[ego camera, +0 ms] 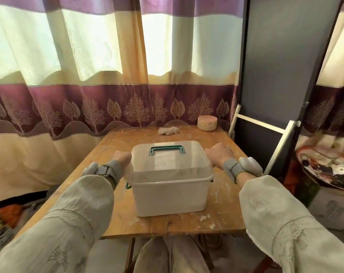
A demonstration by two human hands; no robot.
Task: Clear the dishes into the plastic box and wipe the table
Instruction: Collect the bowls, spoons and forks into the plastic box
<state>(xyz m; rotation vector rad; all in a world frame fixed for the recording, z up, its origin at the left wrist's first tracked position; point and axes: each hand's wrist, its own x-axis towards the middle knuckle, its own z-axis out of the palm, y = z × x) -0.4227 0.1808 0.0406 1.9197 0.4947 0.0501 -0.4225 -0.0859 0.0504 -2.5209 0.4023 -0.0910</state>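
Head view looks down over a small wooden table (116,203), and both hands are on the plastic box (170,192) at its centre. At 9 o'clock of the box, the left hand (121,157) presses against the side of the lid (168,163), fingers curled round the edge and hidden from sight. At 3 o'clock, the right hand (219,154) does the same on the other side, so the two hands grip the box between them at lid height. Whether they are lifting, closing or only steadying it, I cannot tell. Each wrist carries a grey strap with a pale device on it.

On top, the lid sits shut, its green handle (167,150) lying flat, and a green latch shows at the left side. Through the cloudy lid nothing clear can be made out, so I cannot say whether dishes are inside.

Beyond the box, at 12 o'clock near the far edge, lies a crumpled cloth (168,131), untouched by either hand. At 1 o'clock, in the far right corner, stands a round pale tin or container (207,123). No loose plates or bowls show on the table, so clearing seems finished or nearly so. White smears and dusty marks cover the wood, so the wiping looks not yet done.
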